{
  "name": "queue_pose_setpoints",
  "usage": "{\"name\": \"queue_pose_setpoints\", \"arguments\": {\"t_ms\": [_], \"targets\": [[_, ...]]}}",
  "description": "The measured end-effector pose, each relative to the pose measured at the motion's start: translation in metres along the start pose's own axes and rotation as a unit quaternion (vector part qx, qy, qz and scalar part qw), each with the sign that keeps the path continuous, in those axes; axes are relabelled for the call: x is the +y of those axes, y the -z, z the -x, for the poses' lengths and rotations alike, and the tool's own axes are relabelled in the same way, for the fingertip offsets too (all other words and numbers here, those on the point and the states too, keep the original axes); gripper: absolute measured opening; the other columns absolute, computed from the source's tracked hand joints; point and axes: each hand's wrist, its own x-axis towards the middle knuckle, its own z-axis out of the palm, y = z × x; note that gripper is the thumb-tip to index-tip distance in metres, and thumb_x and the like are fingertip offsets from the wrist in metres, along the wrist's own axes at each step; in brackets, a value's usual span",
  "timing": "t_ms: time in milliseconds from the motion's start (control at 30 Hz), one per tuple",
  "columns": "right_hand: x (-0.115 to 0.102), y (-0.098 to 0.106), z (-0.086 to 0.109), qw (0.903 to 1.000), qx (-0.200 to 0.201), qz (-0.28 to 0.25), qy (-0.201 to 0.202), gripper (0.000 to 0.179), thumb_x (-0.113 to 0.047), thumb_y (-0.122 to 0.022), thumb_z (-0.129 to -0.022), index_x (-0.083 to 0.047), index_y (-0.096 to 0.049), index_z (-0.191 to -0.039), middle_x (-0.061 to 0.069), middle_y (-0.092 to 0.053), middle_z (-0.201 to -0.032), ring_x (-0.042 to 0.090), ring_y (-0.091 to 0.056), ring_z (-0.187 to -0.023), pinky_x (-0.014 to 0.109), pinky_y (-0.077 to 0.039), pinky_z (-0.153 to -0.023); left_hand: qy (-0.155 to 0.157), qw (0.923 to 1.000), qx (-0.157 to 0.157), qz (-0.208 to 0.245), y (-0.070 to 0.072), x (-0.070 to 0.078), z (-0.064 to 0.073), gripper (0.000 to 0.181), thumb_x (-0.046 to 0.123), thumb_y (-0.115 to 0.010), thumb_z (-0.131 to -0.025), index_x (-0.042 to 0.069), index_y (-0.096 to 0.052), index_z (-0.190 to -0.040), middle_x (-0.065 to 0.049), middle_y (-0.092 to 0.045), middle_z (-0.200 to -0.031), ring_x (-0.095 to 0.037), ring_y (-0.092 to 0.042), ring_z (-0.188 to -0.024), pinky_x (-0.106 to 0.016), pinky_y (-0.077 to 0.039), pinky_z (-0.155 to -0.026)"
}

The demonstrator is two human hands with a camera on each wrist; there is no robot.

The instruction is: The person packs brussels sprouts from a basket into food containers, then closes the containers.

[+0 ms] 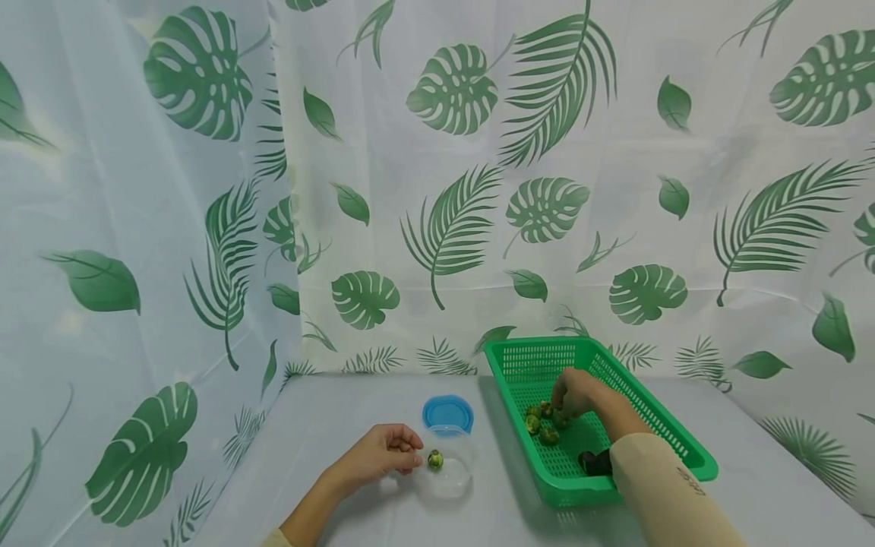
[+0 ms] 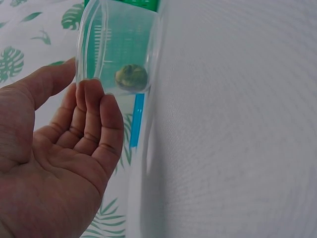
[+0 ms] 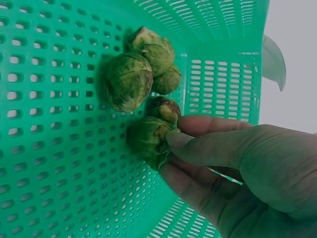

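My right hand (image 1: pixel 579 392) reaches into a green plastic basket (image 1: pixel 506 380). In the right wrist view its thumb and fingers pinch a Brussels sprout (image 3: pixel 147 139). Several other sprouts (image 3: pixel 130 82) lie close by on the basket floor. To the left, my left hand (image 1: pixel 383 456) has its curled fingers and thumb at the rim of a small clear plastic container (image 1: pixel 451 486), gripping it at the left side. Inside that container rests one Brussels sprout (image 1: pixel 435 460), also visible through the wall in the left wrist view.
A blue lid (image 1: pixel 447 414) lies on the white table (image 1: pixel 369 524) just behind the clear container. Near the basket's front end sits a black object (image 1: pixel 595 462), partly covered by my right sleeve. Leaf-printed curtains (image 1: pixel 424 228) hang behind and to the left.
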Motion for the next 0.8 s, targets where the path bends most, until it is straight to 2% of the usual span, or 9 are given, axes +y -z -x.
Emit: {"name": "queue_pose_setpoints", "arguments": {"t_ms": [200, 567, 800], "targets": [[-0.0001, 0.0013, -0.0008, 0.9998, -0.015, -0.010, -0.004, 0.021, 0.014, -0.069, -0.087, 0.001, -0.077, -0.100, 0.013, -0.072, -0.098, 0.026, -0.069, -0.086, 0.043, -0.062, -0.074, 0.001, 1.0000, 0.000, 0.000, 0.0004, -0.0009, -0.0006, 0.030, 0.015, -0.074, -0.096, -0.006, -0.066, -0.116, -0.003, -0.069, -0.089, -0.015, -0.066, -0.080, -0.034, -0.058, -0.077], [-0.0039, -0.0012, 0.0019, 0.9998, -0.015, -0.010, -0.007, 0.017, 0.014, -0.070, -0.088, -0.001, -0.075, -0.096, 0.010, -0.071, -0.095, 0.024, -0.068, -0.084, 0.043, -0.062, -0.073, 0.002, 1.0000, -0.002, -0.002, 0.0010, -0.0011, 0.0001, 0.032, 0.016, -0.074, -0.097, -0.006, -0.065, -0.118, -0.002, -0.069, -0.089, -0.016, -0.066, -0.081, -0.035, -0.058, -0.078], [-0.0055, -0.0007, 0.0022, 0.9999, -0.016, 0.001, 0.007, 0.014, 0.011, -0.071, -0.089, -0.001, -0.075, -0.095, 0.011, -0.070, -0.094, 0.024, -0.068, -0.083, 0.041, -0.062, -0.073, 0.002, 1.0000, -0.003, -0.004, 0.0001, 0.0004, 0.0004, 0.032, 0.016, -0.073, -0.097, -0.006, -0.065, -0.118, -0.002, -0.069, -0.089, -0.015, -0.066, -0.081, -0.034, -0.058, -0.077]]}}
